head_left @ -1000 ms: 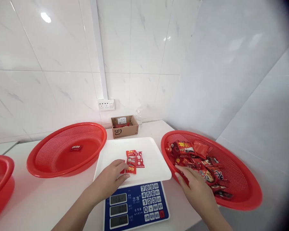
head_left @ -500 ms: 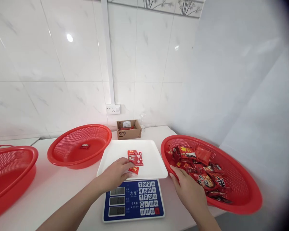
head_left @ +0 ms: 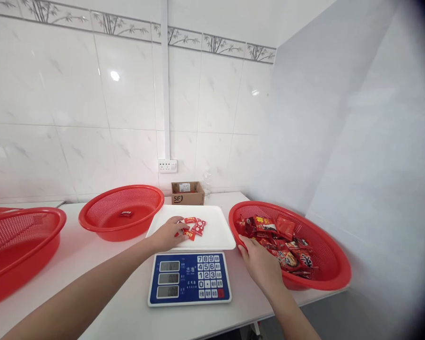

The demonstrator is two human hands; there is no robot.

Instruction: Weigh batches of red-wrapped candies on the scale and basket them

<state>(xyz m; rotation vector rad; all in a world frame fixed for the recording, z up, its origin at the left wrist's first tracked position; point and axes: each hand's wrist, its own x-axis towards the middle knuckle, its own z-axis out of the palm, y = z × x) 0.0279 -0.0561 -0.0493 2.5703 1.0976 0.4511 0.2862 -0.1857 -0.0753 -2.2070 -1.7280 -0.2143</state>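
Note:
My left hand (head_left: 168, 233) rests on the white weighing tray (head_left: 212, 238) of a blue electronic scale (head_left: 189, 281), fingers curled against a small heap of red snack packets (head_left: 193, 227). Whether it grips one is unclear. My right hand (head_left: 258, 262) lies at the near rim of the red mesh basket (head_left: 335, 269) on the right, which holds many red snack packets (head_left: 281, 241). Its fingers point towards the packets and are partly hidden by the rim.
A second red basket (head_left: 92, 219) to the left of the scale holds one packet (head_left: 126, 214). A third red basket (head_left: 7, 255) sits at the far left. A small cardboard box (head_left: 187, 193) and a wall socket (head_left: 167, 165) stand behind the scale. The counter edge runs below the scale.
The view has pulled back and tilted up. My left hand stays at the packets on the tray. My right hand has slid back from among the basket's packets to its near rim.

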